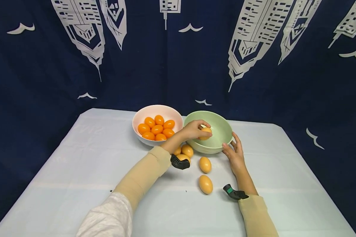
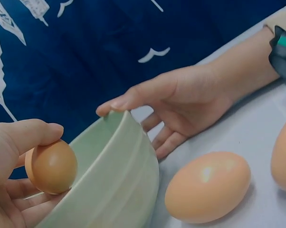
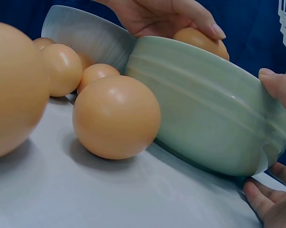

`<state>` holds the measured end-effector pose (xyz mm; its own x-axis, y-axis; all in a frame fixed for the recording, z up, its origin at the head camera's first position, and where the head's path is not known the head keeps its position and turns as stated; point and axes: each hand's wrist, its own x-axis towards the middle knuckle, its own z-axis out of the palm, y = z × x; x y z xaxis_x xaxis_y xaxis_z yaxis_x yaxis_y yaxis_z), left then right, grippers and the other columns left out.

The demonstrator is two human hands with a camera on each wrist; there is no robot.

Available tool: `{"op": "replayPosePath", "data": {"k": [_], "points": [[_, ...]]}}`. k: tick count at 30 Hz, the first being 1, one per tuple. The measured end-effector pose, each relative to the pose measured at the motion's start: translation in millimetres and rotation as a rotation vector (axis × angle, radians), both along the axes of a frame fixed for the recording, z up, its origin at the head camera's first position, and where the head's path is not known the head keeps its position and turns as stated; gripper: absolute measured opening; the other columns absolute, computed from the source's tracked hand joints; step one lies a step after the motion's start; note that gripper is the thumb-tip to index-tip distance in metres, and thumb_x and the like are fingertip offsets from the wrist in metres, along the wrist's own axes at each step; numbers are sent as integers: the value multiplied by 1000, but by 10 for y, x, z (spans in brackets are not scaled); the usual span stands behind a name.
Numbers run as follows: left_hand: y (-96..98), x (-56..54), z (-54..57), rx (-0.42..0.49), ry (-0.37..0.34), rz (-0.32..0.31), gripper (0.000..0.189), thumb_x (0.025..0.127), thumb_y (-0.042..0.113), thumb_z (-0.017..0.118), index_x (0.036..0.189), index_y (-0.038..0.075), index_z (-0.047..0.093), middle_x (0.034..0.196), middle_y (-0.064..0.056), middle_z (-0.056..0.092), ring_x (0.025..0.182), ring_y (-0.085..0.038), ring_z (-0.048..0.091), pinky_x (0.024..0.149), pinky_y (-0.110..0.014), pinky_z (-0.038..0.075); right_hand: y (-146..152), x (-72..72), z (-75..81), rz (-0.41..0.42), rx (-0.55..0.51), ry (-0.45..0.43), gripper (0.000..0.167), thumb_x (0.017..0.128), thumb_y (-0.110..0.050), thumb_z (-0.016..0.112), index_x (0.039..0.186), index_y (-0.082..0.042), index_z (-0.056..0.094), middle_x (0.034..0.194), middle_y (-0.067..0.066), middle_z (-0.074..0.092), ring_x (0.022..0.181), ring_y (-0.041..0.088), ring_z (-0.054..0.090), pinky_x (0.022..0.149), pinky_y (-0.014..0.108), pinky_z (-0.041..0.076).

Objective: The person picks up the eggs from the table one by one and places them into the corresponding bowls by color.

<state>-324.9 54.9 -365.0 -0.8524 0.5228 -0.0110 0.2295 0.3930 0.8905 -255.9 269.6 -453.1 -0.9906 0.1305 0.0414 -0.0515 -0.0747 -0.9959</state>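
Now brown egg (image 1: pixel 206 134) pinched between left fingers (image 1: pixel 201 122), over green bowl (image 3: pixel 200 109), clearance unclear; right fingers (image 1: pixel 238 141) grip bowl.

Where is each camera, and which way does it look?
Head: on the head, facing forward and down at the table, green bowl and pink bowl; forearms, left hand and right hand show.
Left wrist: on that wrist, facing across the green bowl's rim; left hand holding a tan egg, right hand and forearm show.
Right wrist: on that wrist, facing loose eggs and the green bowl's side; parts of both hands show.
Both wrist views share the green bowl and held egg.
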Motion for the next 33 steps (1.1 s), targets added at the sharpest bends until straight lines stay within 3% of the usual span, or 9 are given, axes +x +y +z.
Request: {"op": "replayPosePath", "data": {"k": [5, 11, 18, 24, 33], "points": [[54, -100, -55, -67, 72, -16, 42, 85, 27, 75, 123, 11, 64, 113, -5, 64, 102, -17, 57, 77, -21, 49, -2, -1, -8, -4, -6, 10, 73, 97, -13, 59, 156, -26, 18, 154, 19, 22, 128, 29, 41, 91, 21, 47], [142, -233, -124, -122, 102, -28, 42, 84, 24, 77, 122, 10, 64, 109, -7, 64, 96, -16, 57, 72, -18, 47, -4, -1, -21, -4, -13, 18, 74, 97, -14, 60, 156, -26, 18, 154, 19, 22, 128, 30, 41, 90, 20, 47], [223, -319, -164, -226, 178, 8, 41, 82, 23, 78, 119, 10, 65, 110, -6, 66, 99, -16, 58, 78, -19, 45, -13, -8, -13, -1, -6, 21, 73, 97, -14, 59, 156, -27, 18, 154, 19, 21, 130, 30, 40, 94, 24, 46], [278, -337, -191, -347, 205, 3, 41, 82, 23, 78, 118, 8, 65, 106, -5, 67, 90, -13, 55, 78, -18, 43, -12, -15, -10, -5, -5, 17, 72, 98, -13, 58, 156, -27, 18, 154, 19, 21, 133, 32, 38, 100, 29, 44], [312, -289, -198, -492, 220, -20, 41, 82, 26, 77, 118, 9, 66, 105, -2, 66, 92, -14, 53, 84, -22, 42, 6, -11, -28, -1, -9, 28, 72, 98, -13, 59, 156, -25, 18, 154, 19, 22, 131, 34, 40, 92, 21, 48]]}}
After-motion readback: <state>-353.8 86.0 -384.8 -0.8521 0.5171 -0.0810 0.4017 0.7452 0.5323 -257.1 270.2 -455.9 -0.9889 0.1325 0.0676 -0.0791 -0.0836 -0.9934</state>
